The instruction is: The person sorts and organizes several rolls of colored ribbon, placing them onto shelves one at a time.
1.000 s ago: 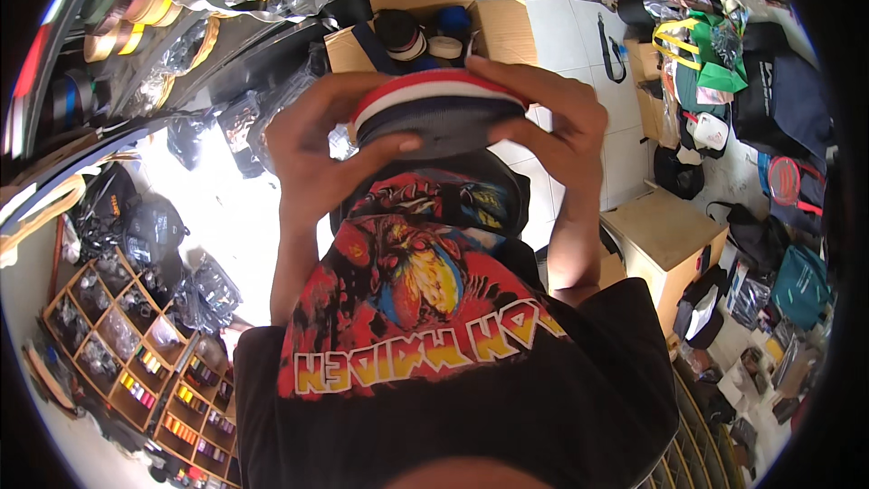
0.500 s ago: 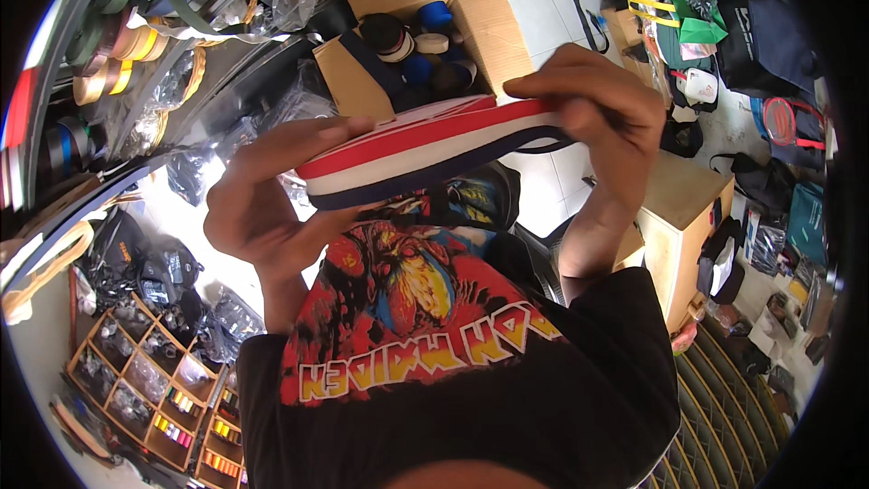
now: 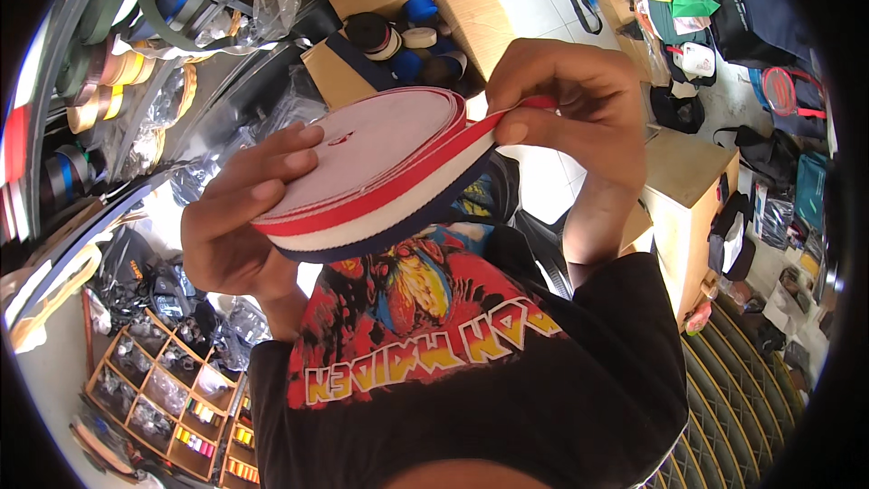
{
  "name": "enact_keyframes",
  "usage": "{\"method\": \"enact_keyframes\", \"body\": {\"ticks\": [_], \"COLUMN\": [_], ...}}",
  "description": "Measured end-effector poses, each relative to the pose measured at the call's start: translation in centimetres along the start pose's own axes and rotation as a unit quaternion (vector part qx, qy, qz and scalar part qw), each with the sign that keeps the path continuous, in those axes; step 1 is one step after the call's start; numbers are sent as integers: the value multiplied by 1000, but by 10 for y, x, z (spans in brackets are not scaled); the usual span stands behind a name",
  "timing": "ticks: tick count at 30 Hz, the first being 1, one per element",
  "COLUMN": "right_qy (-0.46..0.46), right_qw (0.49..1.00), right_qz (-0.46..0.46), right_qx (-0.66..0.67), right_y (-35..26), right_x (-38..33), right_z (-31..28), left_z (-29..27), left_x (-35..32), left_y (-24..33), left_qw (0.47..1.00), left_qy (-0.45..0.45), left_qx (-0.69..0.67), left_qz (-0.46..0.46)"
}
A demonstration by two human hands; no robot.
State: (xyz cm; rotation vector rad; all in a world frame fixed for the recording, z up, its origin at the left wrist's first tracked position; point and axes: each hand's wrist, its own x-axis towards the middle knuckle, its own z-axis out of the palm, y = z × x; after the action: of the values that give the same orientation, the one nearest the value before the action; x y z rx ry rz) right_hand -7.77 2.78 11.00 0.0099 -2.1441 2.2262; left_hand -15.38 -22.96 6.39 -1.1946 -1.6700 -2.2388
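Note:
A large flat roll of striped webbing (image 3: 371,172), red, white and navy on its edge, is held up in front of my chest and tilted so its pale flat face shows. My left hand (image 3: 237,226) grips the roll at its lower left rim, fingers spread over the top face. My right hand (image 3: 570,109) pinches the loose end of the tape at the roll's upper right edge. Below the roll is my black shirt (image 3: 471,380) with a colourful print.
An open cardboard box (image 3: 412,27) with several smaller tape rolls lies beyond the roll. Shelves with coloured rolls (image 3: 100,91) run along the left. A wooden compartment rack (image 3: 172,398) sits lower left, another cardboard box (image 3: 692,190) and bags (image 3: 769,27) to the right.
The roll has dropped lower and tipped, so its flat face now shows. My right hand has shifted from cupping the rim to pinching the tape end.

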Motion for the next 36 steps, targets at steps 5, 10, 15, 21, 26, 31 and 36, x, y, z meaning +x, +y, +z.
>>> {"method": "enact_keyframes", "body": {"ticks": [5,10,15,21,26,31,36], "right_qy": [-45,-40,-34,-20,-2,-2,5], "right_qw": [997,995,986,982,990,986,981], "right_qz": [-55,-41,7,58,36,47,63], "right_qx": [6,77,163,178,139,162,186], "right_y": [6,16,21,17,14,19,28], "right_x": [8,10,11,14,16,21,23], "right_z": [-5,-1,4,8,13,19,29], "left_z": [6,15,12,1,-5,-7,-7], "left_x": [-1,-5,-6,-16,-17,-17,-23], "left_y": [3,-1,-5,-16,-16,-17,-21], "left_qw": [999,995,992,983,984,981,947], "left_qy": [48,90,98,148,146,134,120], "left_qx": [-17,-11,-66,-74,-66,-102,-285], "left_qz": [-4,-34,-49,-84,-75,-95,-91]}}
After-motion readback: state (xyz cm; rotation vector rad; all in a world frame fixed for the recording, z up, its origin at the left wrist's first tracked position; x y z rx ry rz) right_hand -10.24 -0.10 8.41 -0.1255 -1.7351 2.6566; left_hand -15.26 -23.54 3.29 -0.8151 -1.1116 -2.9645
